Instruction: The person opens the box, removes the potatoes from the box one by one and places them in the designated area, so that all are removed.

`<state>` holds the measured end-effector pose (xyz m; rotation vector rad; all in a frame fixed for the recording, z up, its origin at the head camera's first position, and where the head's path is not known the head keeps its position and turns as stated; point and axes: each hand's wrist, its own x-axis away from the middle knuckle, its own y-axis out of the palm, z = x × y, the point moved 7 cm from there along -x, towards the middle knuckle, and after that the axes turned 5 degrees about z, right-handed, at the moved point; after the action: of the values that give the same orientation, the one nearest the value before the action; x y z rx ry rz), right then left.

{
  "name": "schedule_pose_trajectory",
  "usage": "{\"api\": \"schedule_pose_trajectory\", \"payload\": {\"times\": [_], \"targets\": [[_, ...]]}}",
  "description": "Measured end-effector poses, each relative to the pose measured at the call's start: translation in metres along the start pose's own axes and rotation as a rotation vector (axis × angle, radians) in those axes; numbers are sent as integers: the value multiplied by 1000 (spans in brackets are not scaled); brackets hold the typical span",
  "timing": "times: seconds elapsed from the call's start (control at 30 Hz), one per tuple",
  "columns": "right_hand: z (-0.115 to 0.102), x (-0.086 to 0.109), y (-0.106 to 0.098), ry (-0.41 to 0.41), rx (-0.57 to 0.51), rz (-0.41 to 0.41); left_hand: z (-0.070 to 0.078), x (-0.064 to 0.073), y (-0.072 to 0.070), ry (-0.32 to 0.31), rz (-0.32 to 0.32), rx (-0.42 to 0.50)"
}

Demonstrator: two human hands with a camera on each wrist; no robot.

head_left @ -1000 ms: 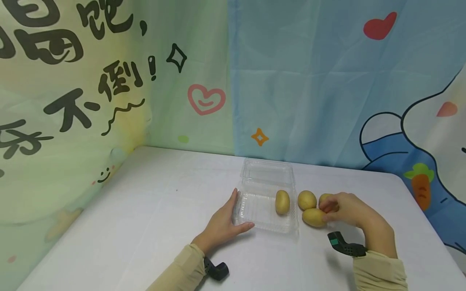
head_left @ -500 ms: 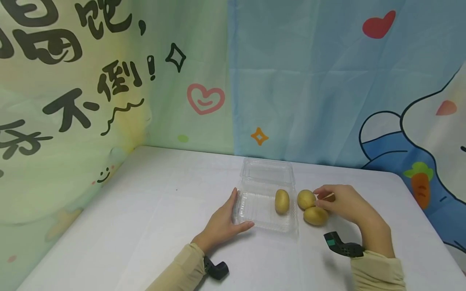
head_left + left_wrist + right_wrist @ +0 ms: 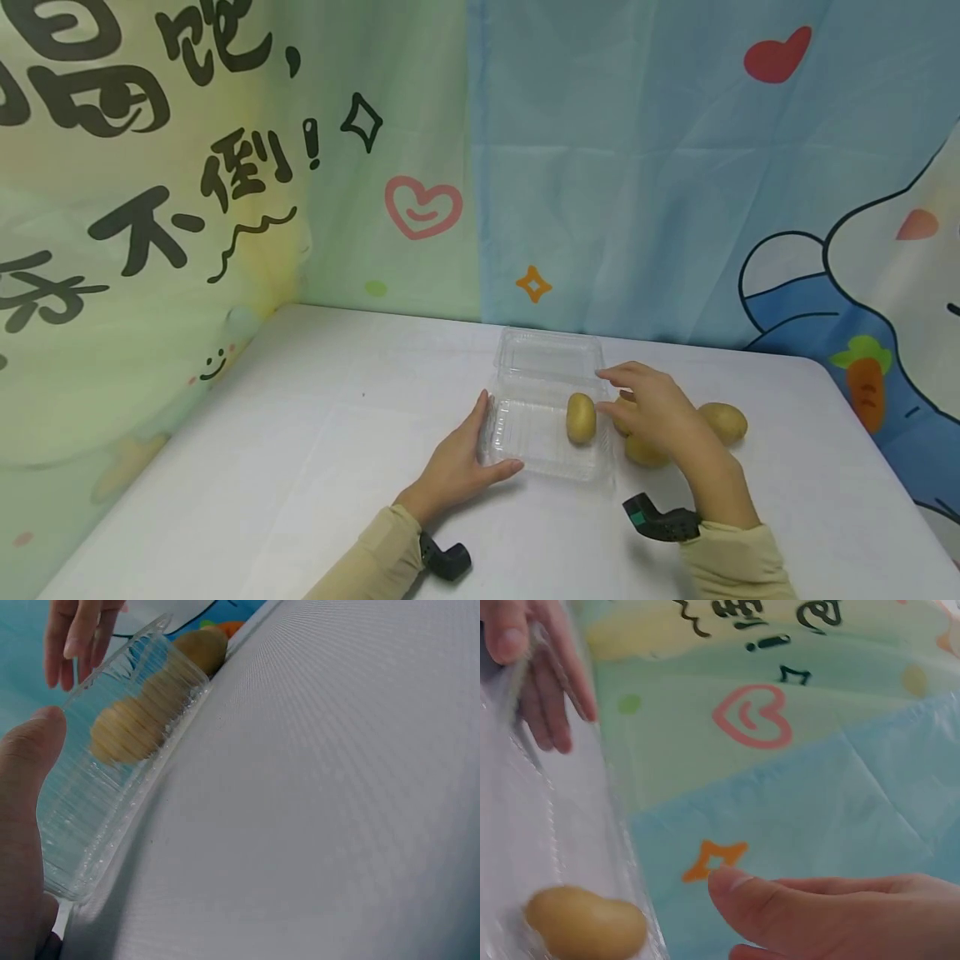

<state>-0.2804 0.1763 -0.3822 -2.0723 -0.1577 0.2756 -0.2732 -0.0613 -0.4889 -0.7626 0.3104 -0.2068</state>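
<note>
A clear plastic clamshell container lies with its lid folded back, one yellow potato inside near its right side. My left hand rests against the container's left side and front corner, thumb and fingers spread straight. Past the right rim, my right hand hovers over a round potato and a second potato, partly covering both. Its thumb and fingers are apart, with nothing visible between them in the right wrist view. Farther right lies another potato, behind the right hand.
The white table runs back to a printed cloth backdrop. The container's raised lid lies toward the backdrop.
My right hand has moved left from the far-right potato toward the container, uncovering that potato. My left hand and the container stay in place.
</note>
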Motion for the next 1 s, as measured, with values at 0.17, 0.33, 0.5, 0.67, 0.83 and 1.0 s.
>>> {"api": "schedule_pose_trajectory", "payload": {"times": [0.17,0.33,0.5,0.67,0.83,1.0], "targets": [[-9,-4,13,-76,47,1,0,0,0,2,4,-5],[-12,-5,28,-91,63,-24,0,1,0,-1,9,-1],[-14,-8,40,-78,128,-58,-1,1,0,-1,9,3],[-17,-8,45,-82,227,-61,1,1,0,-3,5,-1],[-21,-5,48,-103,196,-43,2,1,-1,1,5,1],[-24,-3,54,-108,191,-27,1,3,-1,-5,7,-2]]}}
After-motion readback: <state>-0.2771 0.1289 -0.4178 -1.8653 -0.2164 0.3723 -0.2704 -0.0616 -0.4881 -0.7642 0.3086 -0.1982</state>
